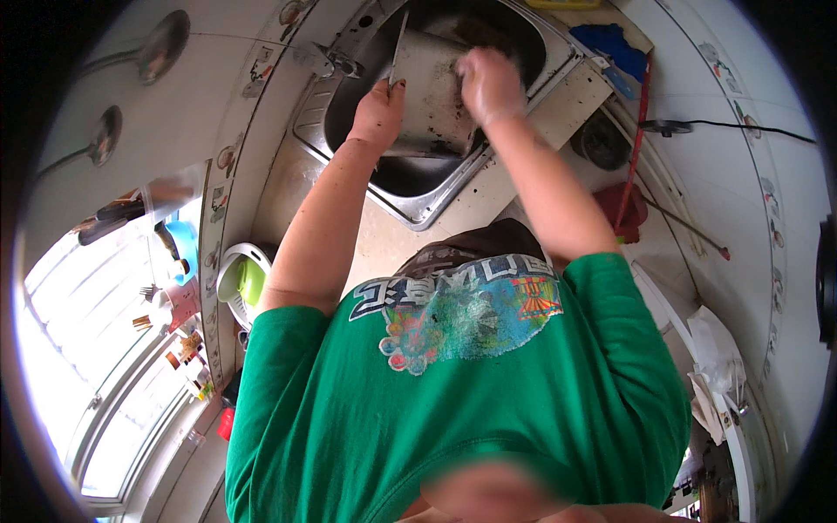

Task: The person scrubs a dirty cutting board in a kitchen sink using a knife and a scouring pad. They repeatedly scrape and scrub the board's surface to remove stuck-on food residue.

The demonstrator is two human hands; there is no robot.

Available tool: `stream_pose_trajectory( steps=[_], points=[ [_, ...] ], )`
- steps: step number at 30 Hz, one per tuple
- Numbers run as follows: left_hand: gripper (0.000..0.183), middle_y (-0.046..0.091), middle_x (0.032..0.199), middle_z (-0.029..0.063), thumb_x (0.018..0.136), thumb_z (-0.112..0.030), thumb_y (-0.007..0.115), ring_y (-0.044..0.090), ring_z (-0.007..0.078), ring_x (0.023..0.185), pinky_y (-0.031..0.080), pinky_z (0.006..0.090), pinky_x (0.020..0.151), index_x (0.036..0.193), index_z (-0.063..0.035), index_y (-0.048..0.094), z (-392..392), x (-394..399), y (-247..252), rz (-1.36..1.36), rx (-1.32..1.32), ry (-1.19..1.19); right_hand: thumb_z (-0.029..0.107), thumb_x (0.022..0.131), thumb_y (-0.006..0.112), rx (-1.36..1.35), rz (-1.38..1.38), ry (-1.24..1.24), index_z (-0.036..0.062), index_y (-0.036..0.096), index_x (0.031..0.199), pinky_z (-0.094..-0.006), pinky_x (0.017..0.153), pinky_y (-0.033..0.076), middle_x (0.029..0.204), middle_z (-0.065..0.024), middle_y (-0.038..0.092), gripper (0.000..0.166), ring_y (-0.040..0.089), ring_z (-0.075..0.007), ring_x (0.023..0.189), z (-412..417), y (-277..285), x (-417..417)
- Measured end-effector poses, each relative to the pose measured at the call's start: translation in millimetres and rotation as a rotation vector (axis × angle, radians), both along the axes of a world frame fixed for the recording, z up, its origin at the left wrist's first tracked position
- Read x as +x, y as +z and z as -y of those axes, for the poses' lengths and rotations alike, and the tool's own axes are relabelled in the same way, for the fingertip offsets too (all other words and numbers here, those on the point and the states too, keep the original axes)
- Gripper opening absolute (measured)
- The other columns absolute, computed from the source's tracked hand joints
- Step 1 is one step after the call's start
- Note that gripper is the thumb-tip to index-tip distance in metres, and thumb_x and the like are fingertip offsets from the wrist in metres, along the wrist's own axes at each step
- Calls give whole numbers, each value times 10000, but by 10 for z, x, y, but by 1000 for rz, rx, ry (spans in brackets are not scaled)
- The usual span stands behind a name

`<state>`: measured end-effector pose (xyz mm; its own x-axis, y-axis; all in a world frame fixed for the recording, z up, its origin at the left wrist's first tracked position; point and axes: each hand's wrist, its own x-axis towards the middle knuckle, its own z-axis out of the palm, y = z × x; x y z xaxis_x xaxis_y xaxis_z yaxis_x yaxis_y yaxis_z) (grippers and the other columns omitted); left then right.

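A stained light-grey metal piece (428, 91), with a thin rim standing up on its left, is tilted over the stainless steel sink (428, 212). Dark grime specks mark its right and lower parts. My left hand (380, 114) grips its left rim, thumb on the near side. Blurred by motion, my right hand (490, 85) is curled against the right part of the surface and looks wet or soapy. Whether anything is inside its fingers is hidden. Part of the dark basin (409, 176) shows below the metal piece.
A faucet (340, 62) stands at the sink's left edge. A blue cloth (611, 49) and a blue-handled tool (618, 82) lie right of it. A red pole (639, 137) leans at the right. Ladles (163, 49) hang left; a green bowl (250, 278) sits in a white basin (229, 265).
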<state>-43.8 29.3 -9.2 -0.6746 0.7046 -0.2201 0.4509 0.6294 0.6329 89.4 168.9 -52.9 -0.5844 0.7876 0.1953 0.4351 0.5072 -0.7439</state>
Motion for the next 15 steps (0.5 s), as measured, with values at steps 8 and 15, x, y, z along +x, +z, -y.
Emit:
stream_pose_trajectory(
  steps=[8, 15],
  points=[
    [415, 641, 894, 250, 972, -370, 466, 613, 416, 866, 467, 416, 769, 1044, 20, 587, 38, -14, -35, 28, -39, 4, 48, 762, 574, 123, -85, 242, 83, 605, 868, -457, 760, 519, 908, -155, 623, 116, 610, -373, 842, 519, 171, 149],
    [408, 668, 912, 189, 939, -375, 550, 640, 288, 845, 481, 359, 771, 1066, 10, 597, -45, 29, 107, 121, -102, 30, 71, 786, 567, 68, 45, 20, 96, 695, 857, -445, 795, 511, 910, -164, 661, 149, 629, -369, 899, -244, 131, -212]
  ],
)
